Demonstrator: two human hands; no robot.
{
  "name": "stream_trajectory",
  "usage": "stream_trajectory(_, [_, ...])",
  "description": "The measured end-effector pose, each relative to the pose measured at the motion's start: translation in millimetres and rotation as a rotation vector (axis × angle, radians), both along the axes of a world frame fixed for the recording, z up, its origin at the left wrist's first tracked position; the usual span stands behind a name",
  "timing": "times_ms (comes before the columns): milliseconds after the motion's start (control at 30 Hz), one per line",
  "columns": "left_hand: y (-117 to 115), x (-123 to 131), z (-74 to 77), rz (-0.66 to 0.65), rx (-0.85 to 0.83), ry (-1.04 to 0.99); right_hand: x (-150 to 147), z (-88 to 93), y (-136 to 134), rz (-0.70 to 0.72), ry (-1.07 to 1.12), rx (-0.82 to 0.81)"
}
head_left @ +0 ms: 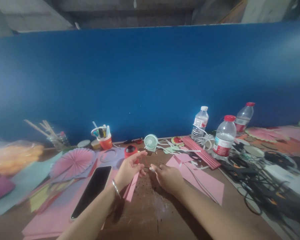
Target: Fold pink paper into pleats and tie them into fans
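My left hand [130,169], with a silver bangle on the wrist, holds a folded pink paper strip [131,190] between thumb and fingers; its index finger points outward. The strip slants down toward me under the palm. Opposite it, my right hand [169,178] is closed in a pinch, with a small whitish bit at the fingertips that is too small to name. A narrow gap separates the two hands. Just beyond my left hand stands a red, dark-topped round container [130,151]. Flat pink paper sheets [210,186] lie beside my right hand.
A phone [93,190] rests on coloured paper at left, near a pink pleated paper rosette [73,162]. Behind are a red cup of tools [106,142] and a small fan [151,142]. Rightward are a pleated red-pink strip [201,151], several bottles [224,138] and tangled black cables [255,185].
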State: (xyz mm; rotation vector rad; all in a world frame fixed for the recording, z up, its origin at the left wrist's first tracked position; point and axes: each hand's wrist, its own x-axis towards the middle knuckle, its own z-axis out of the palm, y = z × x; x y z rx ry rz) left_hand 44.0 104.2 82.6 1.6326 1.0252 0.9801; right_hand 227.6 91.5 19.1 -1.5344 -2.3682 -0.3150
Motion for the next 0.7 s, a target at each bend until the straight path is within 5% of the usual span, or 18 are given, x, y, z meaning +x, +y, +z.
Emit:
stream_trajectory(300, [-4.2, -5.4, 6.5, -0.175, -0.016, -0.177, 7.5, -1.5, 8.0, -0.164, 0.049, 0.093])
stream_trajectory(467, [-6.1, -5.4, 4.5, -0.219, 0.022, -0.241, 10.7, 1.9, 9.5, -0.144, 0.102, 0.127])
stream_trajectory(600, [-7.8, -2.1, 5.3, -0.213, 0.034, -0.264, 8.0, 12.1, 8.7, 0.055, 0.398, 0.163])
stream_trajectory(700, [-10.1, 0.7, 7.1, -0.212, 0.0, -0.263, 3.5, 26.6, 3.4, 0.317, 0.72, 0.039])
